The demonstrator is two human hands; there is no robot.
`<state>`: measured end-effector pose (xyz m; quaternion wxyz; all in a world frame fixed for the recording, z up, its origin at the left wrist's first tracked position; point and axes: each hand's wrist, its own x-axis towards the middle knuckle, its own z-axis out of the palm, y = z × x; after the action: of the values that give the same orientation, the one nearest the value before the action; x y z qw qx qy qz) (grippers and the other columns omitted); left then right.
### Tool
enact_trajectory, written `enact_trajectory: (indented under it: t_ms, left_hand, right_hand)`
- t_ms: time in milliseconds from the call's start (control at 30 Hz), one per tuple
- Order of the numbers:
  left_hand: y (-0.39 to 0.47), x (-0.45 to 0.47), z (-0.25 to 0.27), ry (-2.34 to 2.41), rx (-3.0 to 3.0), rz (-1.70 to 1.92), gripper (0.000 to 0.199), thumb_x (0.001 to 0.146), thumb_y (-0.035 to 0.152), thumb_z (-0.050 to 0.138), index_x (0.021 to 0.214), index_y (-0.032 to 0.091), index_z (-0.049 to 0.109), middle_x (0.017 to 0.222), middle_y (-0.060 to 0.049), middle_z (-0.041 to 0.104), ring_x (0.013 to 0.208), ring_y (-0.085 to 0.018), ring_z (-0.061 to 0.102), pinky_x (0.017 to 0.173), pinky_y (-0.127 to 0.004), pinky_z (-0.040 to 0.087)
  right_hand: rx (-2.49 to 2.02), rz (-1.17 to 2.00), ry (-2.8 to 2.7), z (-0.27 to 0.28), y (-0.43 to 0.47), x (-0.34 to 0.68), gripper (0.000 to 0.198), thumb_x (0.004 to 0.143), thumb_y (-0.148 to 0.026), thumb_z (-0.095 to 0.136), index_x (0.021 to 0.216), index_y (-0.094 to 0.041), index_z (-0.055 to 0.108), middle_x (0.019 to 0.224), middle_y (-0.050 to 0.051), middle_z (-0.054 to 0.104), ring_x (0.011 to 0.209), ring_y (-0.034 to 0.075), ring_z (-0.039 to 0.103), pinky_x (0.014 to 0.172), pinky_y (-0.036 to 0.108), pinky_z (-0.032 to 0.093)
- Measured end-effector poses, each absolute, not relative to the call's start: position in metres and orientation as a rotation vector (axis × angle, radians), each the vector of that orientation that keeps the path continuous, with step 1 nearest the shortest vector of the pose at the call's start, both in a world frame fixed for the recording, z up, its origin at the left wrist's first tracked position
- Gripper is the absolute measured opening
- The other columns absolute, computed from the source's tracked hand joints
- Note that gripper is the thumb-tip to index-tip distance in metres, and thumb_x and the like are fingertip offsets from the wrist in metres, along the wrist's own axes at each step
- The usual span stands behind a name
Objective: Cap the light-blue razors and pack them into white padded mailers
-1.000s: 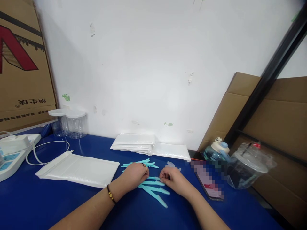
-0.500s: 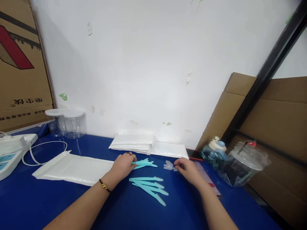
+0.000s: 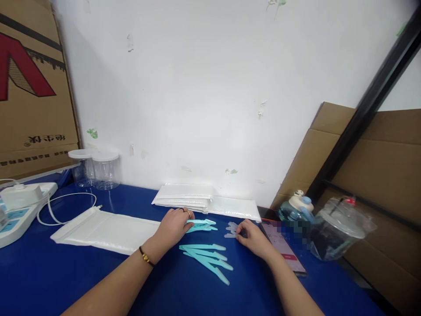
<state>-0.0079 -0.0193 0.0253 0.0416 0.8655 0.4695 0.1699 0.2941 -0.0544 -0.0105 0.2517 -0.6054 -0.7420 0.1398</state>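
My left hand (image 3: 176,227) pinches the handle of a turquoise eyebrow razor (image 3: 201,222), raised slightly over a small pile of the same razors (image 3: 197,228). To the right, my right hand (image 3: 252,237) has thumb and forefinger closed at the edge of several translucent blade caps (image 3: 231,229). A cap seems to be between its fingertips, though they mostly hide it. Nearer to me, several turquoise razors with pale caps over their tips (image 3: 208,254) lie fanned out on the blue table (image 3: 184,294).
White padded mailers (image 3: 184,193) are stacked against the wall, and a larger one (image 3: 115,230) lies left. A power strip (image 3: 23,219) with a cable and two clear jars (image 3: 105,171) stand farther left. On the right are a phone (image 3: 284,250), a teal-and-cream bottle (image 3: 296,206) and a bagged container (image 3: 338,228).
My left hand has lifted one razor off the pile, so its blade end now shows above the others. The right hand has shifted slightly closer over the caps. The view has moved a little.
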Motion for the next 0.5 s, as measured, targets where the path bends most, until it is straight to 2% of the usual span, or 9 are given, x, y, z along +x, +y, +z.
enact_trajectory:
  t_ms: [167, 300, 500]
  left_hand:
    - [-0.021, -0.005, 0.022, 1.361, 2.655, 0.531, 0.013, 0.084, 0.027, 0.048, 0.087, 0.021, 0.059, 0.09, -0.003, 0.062, 0.082, -0.018, 0.057, 0.071, -0.028, 0.038]
    - [-0.02, -0.002, 0.017, 1.286, 2.554, 0.551, 0.012, 0.082, 0.024, 0.048, 0.088, 0.02, 0.058, 0.091, -0.003, 0.06, 0.084, -0.017, 0.056, 0.072, -0.026, 0.04]
    - [-0.017, 0.002, 0.01, 1.179, 2.417, 0.617, 0.011, 0.082, 0.024, 0.048, 0.086, 0.02, 0.058, 0.088, -0.001, 0.06, 0.084, -0.015, 0.055, 0.073, -0.024, 0.041]
  right_hand:
    - [-1.607, 0.357, -2.039, -0.006, -0.057, 0.292, 0.002, 0.073, -0.02, 0.056, 0.073, -0.019, 0.057, 0.079, 0.001, 0.057, 0.072, 0.015, 0.054, 0.065, 0.025, 0.04]
    - [-1.512, 0.618, -1.905, -0.001, -0.06, 0.286, 0.014, 0.08, -0.032, 0.054, 0.078, -0.018, 0.055, 0.068, -0.001, 0.057, 0.064, 0.014, 0.053, 0.06, 0.024, 0.04]
    - [-1.292, 0.898, -1.774, 0.002, -0.065, 0.268, 0.029, 0.079, -0.045, 0.057, 0.082, -0.016, 0.056, 0.07, 0.0, 0.057, 0.063, 0.012, 0.05, 0.059, 0.023, 0.039]
